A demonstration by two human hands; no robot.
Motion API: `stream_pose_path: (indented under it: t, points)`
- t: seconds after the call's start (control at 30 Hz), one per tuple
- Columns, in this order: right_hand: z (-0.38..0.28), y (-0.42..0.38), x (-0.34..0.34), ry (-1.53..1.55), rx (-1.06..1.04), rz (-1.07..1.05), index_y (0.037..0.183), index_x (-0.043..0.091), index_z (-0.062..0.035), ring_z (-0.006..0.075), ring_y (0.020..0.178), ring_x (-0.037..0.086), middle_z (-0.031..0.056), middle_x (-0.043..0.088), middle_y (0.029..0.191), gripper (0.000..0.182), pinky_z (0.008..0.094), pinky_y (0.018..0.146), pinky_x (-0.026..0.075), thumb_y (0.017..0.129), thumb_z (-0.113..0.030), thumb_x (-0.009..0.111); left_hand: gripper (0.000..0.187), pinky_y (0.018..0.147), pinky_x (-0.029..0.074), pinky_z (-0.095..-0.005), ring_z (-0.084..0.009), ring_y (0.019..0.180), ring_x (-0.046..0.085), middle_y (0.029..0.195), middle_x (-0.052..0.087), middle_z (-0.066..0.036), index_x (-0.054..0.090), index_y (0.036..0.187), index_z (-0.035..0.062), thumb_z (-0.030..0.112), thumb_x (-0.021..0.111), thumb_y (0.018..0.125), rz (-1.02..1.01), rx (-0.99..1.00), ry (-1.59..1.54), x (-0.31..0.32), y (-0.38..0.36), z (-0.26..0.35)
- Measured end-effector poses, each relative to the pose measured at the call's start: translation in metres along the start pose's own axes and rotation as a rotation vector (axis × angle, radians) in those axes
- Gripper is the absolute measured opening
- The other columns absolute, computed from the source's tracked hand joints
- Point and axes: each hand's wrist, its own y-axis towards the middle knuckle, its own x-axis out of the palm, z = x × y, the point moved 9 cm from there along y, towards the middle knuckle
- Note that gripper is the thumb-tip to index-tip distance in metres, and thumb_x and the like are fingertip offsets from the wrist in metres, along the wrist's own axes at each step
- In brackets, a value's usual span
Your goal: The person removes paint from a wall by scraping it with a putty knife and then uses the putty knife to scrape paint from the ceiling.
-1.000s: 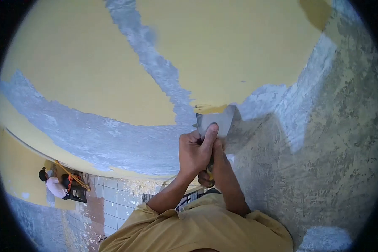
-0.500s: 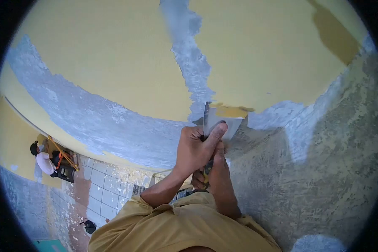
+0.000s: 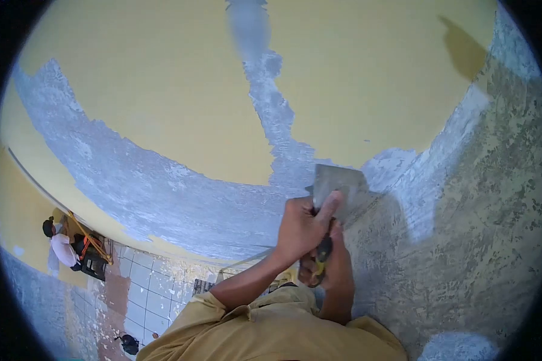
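Note:
A wide scraper (image 3: 336,178) with a flat metal blade and a black-and-yellow handle is against the wall, its front edge by the lower border of the yellow paint (image 3: 361,90). My right hand (image 3: 332,256) is closed around its handle. Pressed to the blade from the left, my left hand (image 3: 304,228) has its thumb on top and its other fingers mostly hidden. Ahead of the blade lies a bare grey-blue patch (image 3: 289,157), which joins a ragged bare strip (image 3: 274,111) running upward.
Rough grey wall (image 3: 451,265) spreads on the right, with a shadow over it. At the far left a person (image 3: 63,240) sits by a dark stool (image 3: 93,262). Flakes litter the tiled floor (image 3: 140,280), where a dark object (image 3: 128,344) lies.
Both hands and the scraper have shifted right and slightly down in view. The yellow paint piece at the blade's edge is gone, and bare wall shows there.

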Motion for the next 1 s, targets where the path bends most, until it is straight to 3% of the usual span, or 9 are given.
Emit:
stream_pose_path:
  t: [0.03,0.17,0.27,0.37,0.43,0.67,0.83,0.9,1.0]
  points:
    - [-0.013,-0.007,-0.001,-0.04,-0.095,0.004,0.067,0.046,-0.0101,0.0177,0.03,0.036,0.0037,0.039,0.045,0.062,0.0304,0.03,0.029,0.087,-0.067,0.029,0.051,0.032,0.033,-0.0283,-0.0083,0.033,0.042,0.042,0.049,-0.004,0.055,0.056,-0.004,0.036,0.06,0.087,-0.018,-0.061,-0.003,0.007,-0.001,-0.006]
    - [-0.014,-0.004,-0.018,-0.02,-0.048,0.053,0.068,0.046,-0.0094,0.0174,0.031,0.037,0.0032,0.04,0.046,0.06,0.0307,0.03,0.029,0.087,-0.065,0.033,0.049,0.033,0.033,-0.0294,-0.0091,0.034,0.043,0.042,0.048,-0.006,0.056,0.056,-0.0031,0.035,0.061,0.086,0.01,-0.1,-0.008,0.018,0.001,-0.032]
    - [-0.023,-0.012,-0.022,-0.093,-0.053,0.273,0.068,0.047,-0.0088,0.0164,0.031,0.037,0.003,0.041,0.048,0.057,0.0302,0.03,0.029,0.089,-0.061,0.036,0.048,0.035,0.035,-0.029,-0.0087,0.037,0.045,0.043,0.049,-0.006,0.057,0.057,-0.0034,0.034,0.062,0.086,-0.003,-0.098,-0.107,0.023,0.004,-0.028]
    - [-0.039,-0.011,-0.011,-0.118,-0.126,0.246,0.069,0.048,-0.0087,0.0157,0.032,0.036,0.003,0.041,0.048,0.055,0.0293,0.03,0.028,0.09,-0.058,0.037,0.046,0.039,0.037,-0.0281,-0.0073,0.041,0.047,0.045,0.051,-0.005,0.058,0.06,-0.0037,0.034,0.062,0.086,-0.016,-0.104,-0.115,0.024,0.016,-0.017]
    - [-0.038,-0.009,-0.001,-0.085,-0.123,0.113,0.068,0.047,-0.0092,0.0159,0.032,0.037,0.0041,0.042,0.049,0.056,0.0292,0.03,0.028,0.091,-0.058,0.034,0.045,0.04,0.038,-0.0277,-0.0065,0.044,0.047,0.046,0.052,-0.005,0.059,0.061,-0.0036,0.033,0.061,0.087,-0.022,-0.142,-0.065,0.024,0.018,-0.01]
    - [-0.041,-0.023,0.012,-0.146,-0.124,0.051,0.065,0.044,-0.0096,0.0172,0.029,0.035,0.0043,0.037,0.042,0.06,0.0309,0.029,0.03,0.089,-0.063,0.031,0.047,0.04,0.038,-0.028,-0.0074,0.043,0.047,0.047,0.054,-0.005,0.06,0.062,-0.0034,0.035,0.059,0.088,-0.07,-0.127,0.033,0.021,0.007,0.026]
    - [-0.027,-0.008,0.009,-0.176,-0.093,0.073,0.064,0.042,-0.0095,0.018,0.028,0.035,0.0039,0.035,0.041,0.061,0.0312,0.029,0.03,0.089,-0.063,0.028,0.047,0.041,0.039,-0.0296,-0.0085,0.042,0.047,0.046,0.054,-0.008,0.06,0.062,-0.0048,0.035,0.059,0.088,0.023,0.02,0.24,0.004,0.008,0.015]
    - [-0.018,0.002,0.001,-0.206,-0.103,0.121,0.065,0.042,-0.0096,0.0181,0.028,0.035,0.004,0.035,0.042,0.06,0.0314,0.029,0.031,0.09,-0.062,0.028,0.049,0.041,0.038,-0.0323,-0.0106,0.04,0.045,0.044,0.051,-0.011,0.059,0.061,-0.0058,0.036,0.058,0.087,0.051,0.004,0.073,-0.005,-0.001,0.009]
    - [-0.021,0.003,0.006,-0.258,-0.178,0.144,0.068,0.041,-0.0098,0.018,0.028,0.034,0.0041,0.036,0.044,0.057,0.0316,0.029,0.031,0.091,-0.06,0.029,0.049,0.041,0.038,-0.0314,-0.01,0.04,0.045,0.044,0.052,-0.011,0.058,0.06,-0.0061,0.035,0.059,0.087,0.028,-0.082,0.227,-0.009,0.004,0.015]
